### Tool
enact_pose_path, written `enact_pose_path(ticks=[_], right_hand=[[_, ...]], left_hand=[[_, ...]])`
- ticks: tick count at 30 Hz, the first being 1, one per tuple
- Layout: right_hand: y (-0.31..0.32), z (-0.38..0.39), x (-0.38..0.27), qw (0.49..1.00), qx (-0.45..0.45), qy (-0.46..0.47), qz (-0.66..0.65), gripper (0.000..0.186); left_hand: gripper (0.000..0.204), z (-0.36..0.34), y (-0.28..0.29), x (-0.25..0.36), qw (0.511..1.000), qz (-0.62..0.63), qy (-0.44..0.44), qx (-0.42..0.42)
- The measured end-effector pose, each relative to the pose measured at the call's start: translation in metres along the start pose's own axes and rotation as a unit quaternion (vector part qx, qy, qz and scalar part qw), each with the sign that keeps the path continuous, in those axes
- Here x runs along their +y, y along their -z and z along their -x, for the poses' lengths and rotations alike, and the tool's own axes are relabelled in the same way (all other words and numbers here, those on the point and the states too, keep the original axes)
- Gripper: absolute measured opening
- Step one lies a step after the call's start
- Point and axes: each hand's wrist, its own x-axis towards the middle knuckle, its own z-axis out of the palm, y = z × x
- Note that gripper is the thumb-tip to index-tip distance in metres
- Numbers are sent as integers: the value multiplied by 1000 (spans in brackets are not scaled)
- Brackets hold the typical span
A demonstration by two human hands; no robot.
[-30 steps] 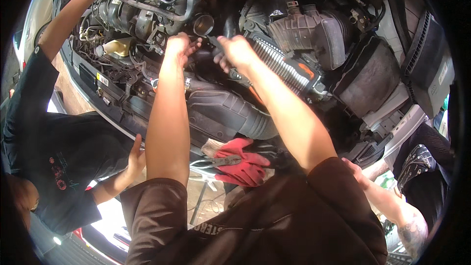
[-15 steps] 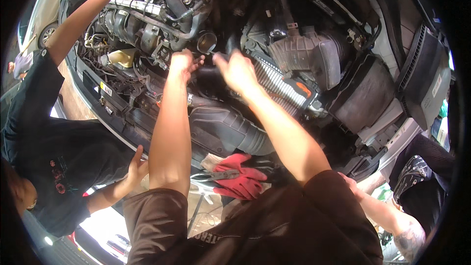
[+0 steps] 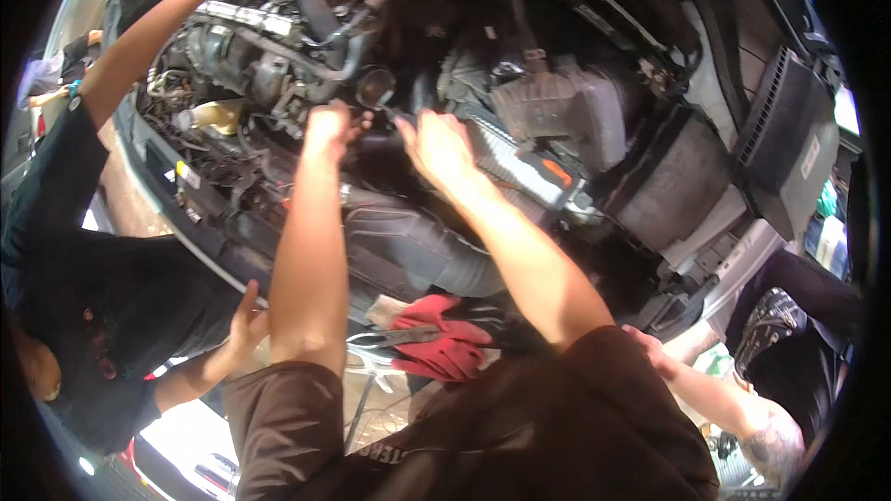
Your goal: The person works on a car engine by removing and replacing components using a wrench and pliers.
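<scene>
1. Here, in the head view, the wide pipe mouth (image 3: 376,86) sits just beyond both hands.
2. The left hand (image 3: 331,133) is below-left of the pipe mouth, fingers curled; I cannot tell whether it pinches anything.
3. The right hand (image 3: 438,144), below-right, is bent, its grip blurred beyond telling.
4. Well below, pliers (image 3: 418,335) lie on a red glove (image 3: 441,362).

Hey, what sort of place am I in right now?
Likely a car repair spot, though I can't tell whether it's a proper garage: there's an exposed engine, and pliers lying on a red glove.
</scene>
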Motion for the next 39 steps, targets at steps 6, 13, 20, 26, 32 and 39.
enact_pose_path(ticks=[6,13,20,26,32,39], right_hand=[[6,-3,-7,998,48,-36,37,40],[22,-11,-6,851,-114,-310,-408,56],[-6,-3,15,993,40,63,90,37],[9,-16,11,847,-132,-296,-421,38],[-7,-9,0,993,-47,27,107,33],[-16,-30,-9,728,-95,-411,-541,36]], left_hand=[[34,-1,-9,5,1000,-6,8,-5],[36,-6,-13,-1,996,-84,8,-12],[32,-10,-11,-4,1000,-7,13,14],[33,-6,-11,-2,1000,-9,13,6],[31,-1,-10,4,1000,-2,20,12],[31,3,-13,7,1000,-10,5,9]])
